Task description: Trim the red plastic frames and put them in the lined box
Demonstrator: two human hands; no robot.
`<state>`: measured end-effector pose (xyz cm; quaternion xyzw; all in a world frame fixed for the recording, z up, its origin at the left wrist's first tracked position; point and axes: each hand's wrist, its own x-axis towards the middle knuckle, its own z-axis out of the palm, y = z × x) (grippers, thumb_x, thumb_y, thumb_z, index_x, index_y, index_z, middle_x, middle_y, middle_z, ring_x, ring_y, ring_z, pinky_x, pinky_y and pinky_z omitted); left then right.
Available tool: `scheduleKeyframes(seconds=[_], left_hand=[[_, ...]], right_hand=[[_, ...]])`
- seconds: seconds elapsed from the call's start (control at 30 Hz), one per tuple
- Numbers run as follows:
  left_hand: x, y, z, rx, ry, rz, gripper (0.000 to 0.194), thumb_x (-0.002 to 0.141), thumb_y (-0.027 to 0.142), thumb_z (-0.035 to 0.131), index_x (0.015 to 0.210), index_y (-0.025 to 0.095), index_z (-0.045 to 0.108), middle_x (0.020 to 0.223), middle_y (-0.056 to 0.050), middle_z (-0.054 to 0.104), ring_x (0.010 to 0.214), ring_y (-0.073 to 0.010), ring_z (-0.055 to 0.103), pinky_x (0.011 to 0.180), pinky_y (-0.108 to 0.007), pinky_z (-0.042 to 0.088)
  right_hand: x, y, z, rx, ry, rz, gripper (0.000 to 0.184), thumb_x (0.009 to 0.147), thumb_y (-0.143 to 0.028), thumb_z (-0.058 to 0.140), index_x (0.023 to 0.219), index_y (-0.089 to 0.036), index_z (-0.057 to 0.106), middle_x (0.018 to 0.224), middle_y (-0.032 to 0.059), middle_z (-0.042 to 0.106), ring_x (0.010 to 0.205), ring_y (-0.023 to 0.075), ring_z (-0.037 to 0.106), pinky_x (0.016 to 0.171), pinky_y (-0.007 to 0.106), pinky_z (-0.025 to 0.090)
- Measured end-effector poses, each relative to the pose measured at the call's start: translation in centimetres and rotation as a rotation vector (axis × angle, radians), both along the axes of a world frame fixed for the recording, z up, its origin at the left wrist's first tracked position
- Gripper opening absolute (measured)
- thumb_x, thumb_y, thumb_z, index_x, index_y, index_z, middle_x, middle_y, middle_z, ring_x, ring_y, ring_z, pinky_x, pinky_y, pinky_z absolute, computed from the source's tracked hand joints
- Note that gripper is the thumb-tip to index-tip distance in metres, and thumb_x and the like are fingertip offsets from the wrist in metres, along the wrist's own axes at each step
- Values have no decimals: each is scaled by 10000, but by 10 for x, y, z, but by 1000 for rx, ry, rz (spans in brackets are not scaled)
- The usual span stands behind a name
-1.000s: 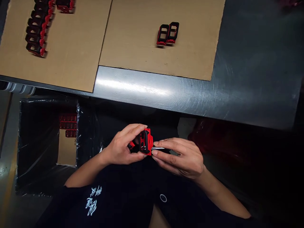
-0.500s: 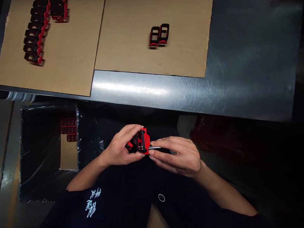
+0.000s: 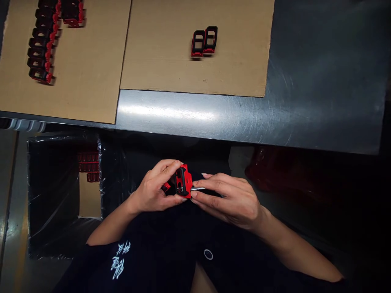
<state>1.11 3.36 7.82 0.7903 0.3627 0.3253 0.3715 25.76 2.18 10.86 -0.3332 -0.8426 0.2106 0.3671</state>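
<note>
My left hand [image 3: 154, 188] grips a red-and-black plastic frame part [image 3: 183, 182] in front of my body, fingers over its top and thumb beneath. My right hand [image 3: 227, 199] pinches a thin metal pin or blade [image 3: 197, 189] between its fingers and thumb. The tip of that metal piece reaches the red part's right side, and the contact point is hidden. A smaller red piece [image 3: 166, 187] shows at the left of the part, partly behind my left fingers.
A steel table [image 3: 244, 118] carries cardboard sheets [image 3: 232, 73] with two black-and-red frames [image 3: 204, 41] and a long row of similar frames [image 3: 41, 44]. A plastic-lined black bin [image 3: 61, 195] holds stacked red parts [image 3: 88, 162]. A dark red bag [image 3: 275, 171] lies right.
The view has shifted slightly, moving the table up and left. The red part has moved a little left with my hands, and my right index finger has lifted slightly.
</note>
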Motion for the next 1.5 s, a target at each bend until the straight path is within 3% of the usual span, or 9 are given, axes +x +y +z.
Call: scheduleKeyframes(seconds=[0.33,0.63,0.77,0.83,0.9,1.1,1.2,1.33,1.5], left_hand=[[-4,1,2,-13,45,-15,878,822,439,805,1565,248,377,1305,-167,633,1165,-302,679,909,-443,645],[-2,-2,-8,-78,-121,50,773,815,374,807,1492,270,449,1240,-122,605,1100,-257,662,898,-419,614],[-3,-8,-16,-300,-380,139,744,866,453,761,1459,329,329,1424,-153,541,926,-178,706,801,-368,633],[-3,-11,-19,-359,-430,161,726,887,498,730,1429,363,266,1509,-166,491,838,-136,710,752,-337,634],[-2,-13,-20,-356,-440,156,720,879,508,742,1398,365,264,1538,-171,481,824,-130,717,731,-322,635],[0,-14,-20,-304,-573,143,754,810,299,853,1370,324,349,1530,-181,494,828,-118,725,634,-230,610],[0,-13,-22,-282,-605,124,789,779,227,875,1370,316,360,1521,-175,500,840,-113,722,605,-193,595],[0,-13,-25,-274,-574,122,804,776,188,872,1376,314,350,1534,-174,488,862,-116,723,683,-253,635],[0,-12,-29,-223,-508,143,834,755,224,894,1384,301,352,1513,-183,516,1010,-187,731,837,-372,643]], right_hand=[[2,-2,-1,-51,-8,110,178,930,-129,711,1095,-169,763,1014,76,819,869,195,785,964,406,671],[-6,0,5,44,-83,17,151,933,-126,694,1065,-185,740,966,62,826,851,212,789,803,336,699],[4,31,2,96,-64,-227,222,887,-183,780,1079,-277,720,968,23,821,778,211,768,691,362,660],[12,59,-13,164,-72,-476,207,874,-279,810,1060,-301,722,872,14,804,707,239,725,634,410,608],[21,91,-34,81,-126,-635,129,913,-363,766,1021,-302,730,818,39,774,744,246,700,687,417,583],[32,148,-80,-53,-141,-813,204,868,-428,789,954,-258,714,883,74,762,816,258,640,774,440,517],[29,144,-76,-30,-120,-812,190,856,-377,807,968,-268,699,975,89,767,896,282,645,851,482,508],[11,109,-51,-36,44,-769,75,906,-331,734,939,-270,707,971,74,763,870,278,682,832,483,532],[-19,50,-17,-578,291,-331,72,908,-256,688,891,-231,753,842,44,780,725,199,720,659,340,561]])
